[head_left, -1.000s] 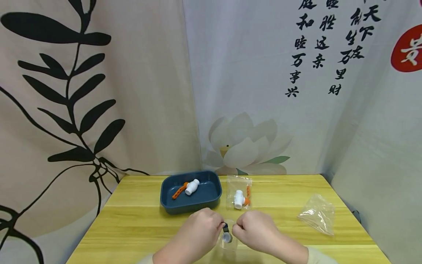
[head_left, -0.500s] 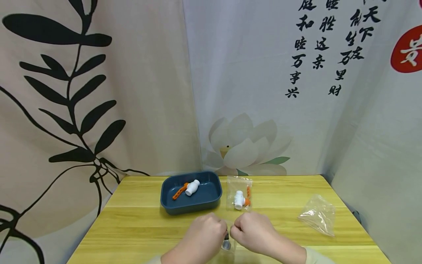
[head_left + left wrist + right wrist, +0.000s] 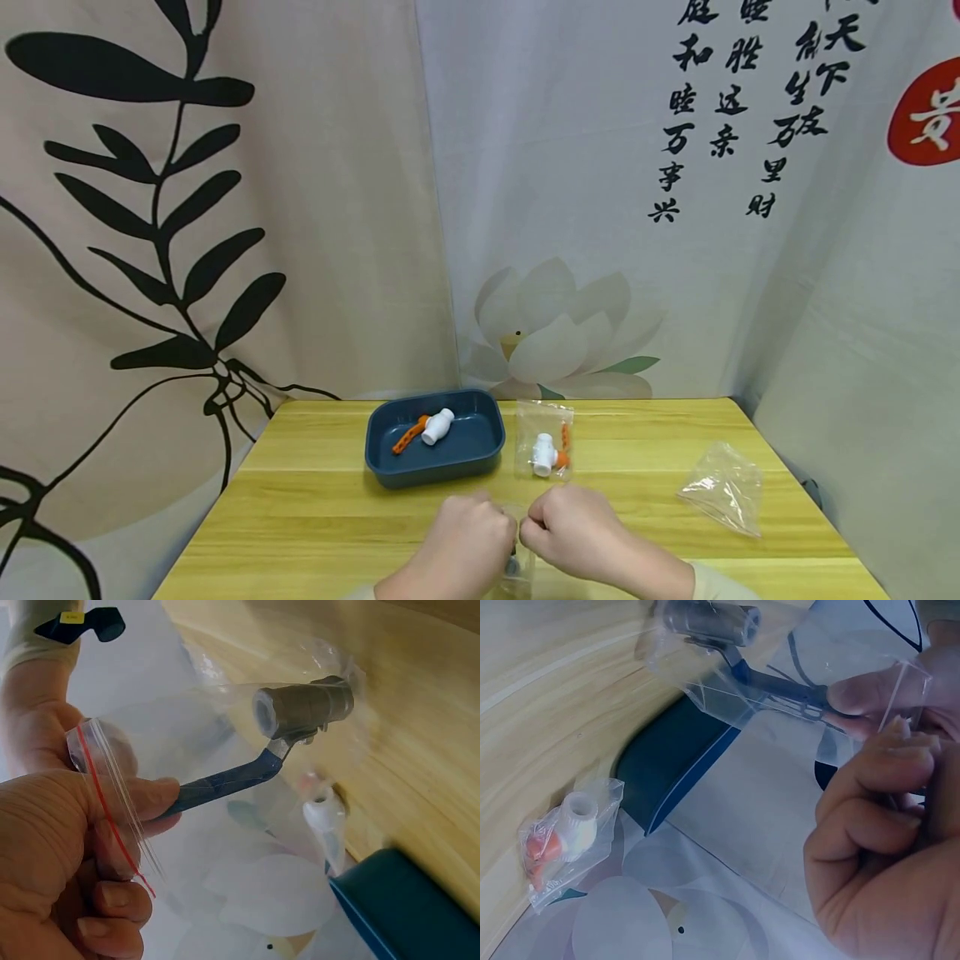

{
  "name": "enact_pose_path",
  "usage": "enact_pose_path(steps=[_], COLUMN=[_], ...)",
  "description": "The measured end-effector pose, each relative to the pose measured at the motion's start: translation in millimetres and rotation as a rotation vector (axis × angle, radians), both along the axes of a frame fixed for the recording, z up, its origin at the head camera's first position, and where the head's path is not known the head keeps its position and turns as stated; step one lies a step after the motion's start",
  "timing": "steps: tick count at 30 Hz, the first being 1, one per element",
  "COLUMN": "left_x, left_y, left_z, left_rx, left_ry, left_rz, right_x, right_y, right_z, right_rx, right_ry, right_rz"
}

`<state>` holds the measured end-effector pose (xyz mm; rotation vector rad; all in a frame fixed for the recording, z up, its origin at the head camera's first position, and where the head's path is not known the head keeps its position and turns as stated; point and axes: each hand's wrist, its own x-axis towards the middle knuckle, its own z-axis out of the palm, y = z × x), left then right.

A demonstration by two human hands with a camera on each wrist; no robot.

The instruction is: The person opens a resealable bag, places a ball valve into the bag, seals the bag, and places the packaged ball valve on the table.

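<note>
Left hand [image 3: 480, 533] and right hand [image 3: 573, 527] have drawn closer. Head view: a white valve [image 3: 437, 426] lies unwrapped in the tray [image 3: 480, 433], a bagged valve [image 3: 544, 455] nearby. Left wrist: the left hand pinches a metal valve [image 3: 304, 709] by its handle [image 3: 225, 785], still inside its zip bag [image 3: 191, 724] (film in the way). Right wrist: the right hand grips the bag's edge.

Wood-grain table [image 3: 300, 508]. Far side, L of ctr: dk-blue tray [image 3: 423, 477] w/ a white, orange-levered ball valve [image 3: 437, 426] inside. Just R of it, clear plastic bag [image 3: 534, 418] holding another white-&-orange valve [image 3: 544, 455]. Crumpled clear bag [image 3: 722, 487] over R. Behind, cloth backdrop [image 3: 360, 208]: blk leafy-branch print [image 3: 201, 202] L, pale lotus print [image 3: 558, 342] mid, blk Chinese chars [image 3: 742, 54] + red seal [image 3: 928, 115] R.
</note>
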<state>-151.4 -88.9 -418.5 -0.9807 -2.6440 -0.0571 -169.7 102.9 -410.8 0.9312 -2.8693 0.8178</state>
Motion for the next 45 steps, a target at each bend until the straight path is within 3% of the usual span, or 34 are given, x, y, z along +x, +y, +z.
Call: enact_pose_path(steps=[6, 10, 13, 15, 18, 21, 24, 26, 30, 36, 40, 42, 45], left_x=[-1.6, -3.9, -8.0, -11.7, -17.7, -21.1, -22.1, -22.0, -22.3, -22.1, -21.9, -21.9, -21.4], left_y=[1.8, -0.8, -6.0, -10.6, -17.4, -23.7, -28.8, -31.5, -35.3, -36.7, -38.0, -39.1, -40.1], left_z=[-2.8, -1.9, -0.7, 0.4, 2.8, 4.8, 6.2, 6.6, 8.2, 8.1, 5.7, 5.4, 5.6], left_rx=[-0.006, -0.012, 0.007, 0.031, 0.051, 0.033, 0.01, 0.006, -0.007, -0.047, -0.028, -0.007, 0.038], left_ry=[-0.04, 0.046, 0.114, 0.115, 0.048, -0.068, -0.162, -0.186, -0.201, -0.134, -0.058, -0.026, -0.006], left_rz=[0.024, 0.049, 0.064, 0.058, 0.031, 0.002, -0.007, -0.011, -0.017, -0.022, -0.036, -0.044, -0.056], right_x=[-0.4, -0.4, -0.9, -1.5, -3.0, -4.7, -5.6, -6.0, -7.3, -11.1, -14.6, -15.7, -17.1], right_y=[0, 1, 1, 2, 3, 6, 9, 12, 17, 27, 36, 40, 44], right_z=[-0.7, -0.6, -0.3, 0.1, 1.5, 2.1, 2.1, 1.7, 2.0, -0.7, -3.2, -4.9, -8.8], right_rx=[0.009, 0.035, 0.08, 0.117, 0.176, 0.225, 0.261, 0.253, 0.212, 0.24, 0.222, 0.197, 0.144], right_ry=[0.012, 0.063, 0.16, 0.243, 0.36, 0.391, 0.34, 0.306, 0.223, 0.194, 0.161, 0.202, 0.364], right_rz=[0.012, 0.004, -0.002, -0.001, -0.008, -0.028, -0.042, -0.029, 0.075, 0.222, 0.265, 0.269, 0.278])
